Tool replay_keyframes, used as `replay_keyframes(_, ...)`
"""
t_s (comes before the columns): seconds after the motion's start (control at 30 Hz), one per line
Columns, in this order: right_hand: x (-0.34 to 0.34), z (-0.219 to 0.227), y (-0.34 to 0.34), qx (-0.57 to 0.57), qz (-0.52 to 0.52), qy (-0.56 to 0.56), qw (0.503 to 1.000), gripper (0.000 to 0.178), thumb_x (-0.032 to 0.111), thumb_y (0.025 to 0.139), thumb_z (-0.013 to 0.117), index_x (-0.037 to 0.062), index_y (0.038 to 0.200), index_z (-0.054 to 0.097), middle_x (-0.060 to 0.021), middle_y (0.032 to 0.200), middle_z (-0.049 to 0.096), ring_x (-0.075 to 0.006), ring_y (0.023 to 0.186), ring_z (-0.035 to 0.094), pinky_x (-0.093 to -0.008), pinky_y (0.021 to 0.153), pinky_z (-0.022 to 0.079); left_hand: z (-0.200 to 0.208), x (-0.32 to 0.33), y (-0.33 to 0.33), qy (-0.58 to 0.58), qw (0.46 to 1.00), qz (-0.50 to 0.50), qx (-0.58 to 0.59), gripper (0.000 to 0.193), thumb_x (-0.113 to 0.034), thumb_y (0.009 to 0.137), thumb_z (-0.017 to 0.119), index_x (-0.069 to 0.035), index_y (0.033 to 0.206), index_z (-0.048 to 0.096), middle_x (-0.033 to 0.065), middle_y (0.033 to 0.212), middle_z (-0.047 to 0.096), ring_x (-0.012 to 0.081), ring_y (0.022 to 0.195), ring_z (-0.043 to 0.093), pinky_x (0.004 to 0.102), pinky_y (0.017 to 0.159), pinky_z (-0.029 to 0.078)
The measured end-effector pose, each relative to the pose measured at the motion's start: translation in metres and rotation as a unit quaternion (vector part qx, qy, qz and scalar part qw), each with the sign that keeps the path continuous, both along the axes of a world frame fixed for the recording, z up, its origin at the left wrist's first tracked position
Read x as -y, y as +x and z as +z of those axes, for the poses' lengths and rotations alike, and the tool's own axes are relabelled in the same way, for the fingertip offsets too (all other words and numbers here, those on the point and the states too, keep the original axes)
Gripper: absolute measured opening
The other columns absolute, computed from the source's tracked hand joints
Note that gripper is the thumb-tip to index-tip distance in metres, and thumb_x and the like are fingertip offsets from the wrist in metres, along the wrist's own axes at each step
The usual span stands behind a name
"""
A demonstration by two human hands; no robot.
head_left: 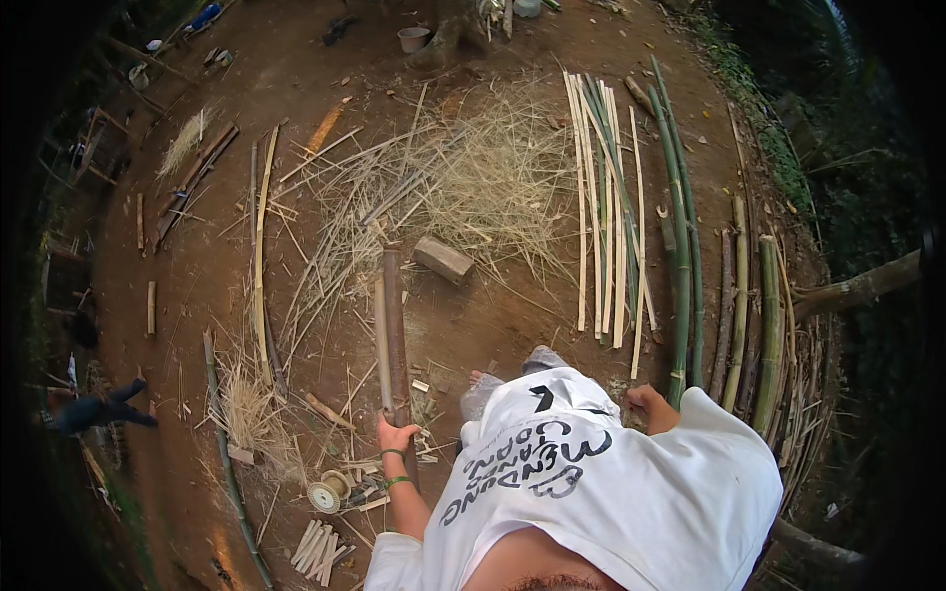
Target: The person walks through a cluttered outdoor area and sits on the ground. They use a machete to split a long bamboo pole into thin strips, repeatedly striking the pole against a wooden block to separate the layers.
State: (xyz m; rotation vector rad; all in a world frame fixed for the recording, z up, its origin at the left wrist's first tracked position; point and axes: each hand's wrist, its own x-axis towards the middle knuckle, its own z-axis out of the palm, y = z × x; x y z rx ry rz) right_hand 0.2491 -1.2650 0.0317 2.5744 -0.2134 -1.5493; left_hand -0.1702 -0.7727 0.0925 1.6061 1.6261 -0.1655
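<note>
My left hand (397, 433), with green bands at the wrist, is at the lower end of a pale wooden pole (384, 340). Its thumb stands apart from the fingers, across a thicker brown pole (395, 325) lying alongside; any grip on the pale pole is not plain. On the other side, my right hand (650, 406) is low beside a green bamboo pole (679, 295), near the bottom end of a thin pale slat (639, 227). My white shirt (641, 473) covers part of that hand, and its fingers are too small to read.
Ahead lie a heap of shavings (493, 187), a short wood block (443, 259) and a row of split slats (594, 197). Several poles (769, 325) line the right side. A spool (329, 491) and short pieces (320, 550) lie at lower left. Another person (99, 409) is far left.
</note>
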Motion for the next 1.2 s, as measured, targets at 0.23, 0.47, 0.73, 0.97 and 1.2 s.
replay_keyframes(0.23, -0.015, 0.019, 0.018, 0.026, -0.04, 0.099, 0.994, 0.023, 0.022, 0.057, 0.067, 0.0036, 0.07, 0.074, -0.0169, 0.078, 0.071, -0.0303, 0.077, 0.07, -0.0378, 0.074, 0.054, -0.07, 0.037, 0.021, -0.05, 0.997, 0.009, -0.064, 0.107, -0.027, 0.05, 0.084, 0.005, 0.14, 0.037, 0.0283, 0.133, 0.052, 0.0404, 0.123, 0.053, 0.0445, 0.103, 0.045)
replay_keyframes(0.47, -0.067, 0.042, 0.057, 0.028, 0.024, 0.183, 0.982, 0.029, 0.022, 0.064, 0.07, -0.0019, 0.081, 0.069, -0.0151, 0.076, 0.068, -0.0257, 0.07, 0.066, -0.0384, 0.068, 0.052, -0.078, 0.106, 0.035, -0.105, 0.979, 0.052, -0.169, 0.096, -0.026, 0.051, 0.082, 0.005, 0.132, 0.041, 0.0266, 0.132, 0.053, 0.037, 0.126, 0.05, 0.0417, 0.106, 0.043)
replay_keyframes(0.73, -0.043, 0.035, 0.057, -0.001, 0.08, 0.187, 0.979, 0.03, 0.025, 0.064, 0.069, -0.0029, 0.076, 0.068, -0.0161, 0.074, 0.068, -0.0273, 0.07, 0.066, -0.0382, 0.067, 0.051, -0.11, 0.159, 0.027, -0.128, 0.963, 0.017, -0.237, 0.096, -0.031, 0.053, 0.083, 0.003, 0.133, 0.043, 0.0242, 0.132, 0.054, 0.0366, 0.125, 0.052, 0.0437, 0.106, 0.043)
replay_keyframes(0.97, 0.001, 0.042, 0.047, -0.004, 0.081, 0.126, 0.989, 0.041, 0.024, 0.06, 0.069, -0.0072, 0.086, 0.071, -0.0264, 0.09, 0.07, -0.0379, 0.085, 0.069, -0.0418, 0.076, 0.054, -0.061, 0.164, 0.083, 0.035, 0.963, -0.09, -0.253, 0.089, -0.03, 0.056, 0.086, -0.001, 0.13, 0.044, 0.017, 0.128, 0.056, 0.0353, 0.121, 0.054, 0.053, 0.101, 0.043)
replay_keyframes(1.2, 0.072, 0.016, 0.029, 0.025, -0.082, 0.115, 0.99, 0.03, 0.02, 0.059, 0.071, -0.0047, 0.075, 0.071, -0.0209, 0.083, 0.07, -0.0309, 0.075, 0.068, -0.0394, 0.068, 0.053, -0.069, 0.133, 0.137, 0.153, 0.948, -0.188, -0.208, 0.09, -0.029, 0.053, 0.087, -0.007, 0.129, 0.044, 0.0133, 0.122, 0.057, 0.0323, 0.117, 0.054, 0.0508, 0.103, 0.037)
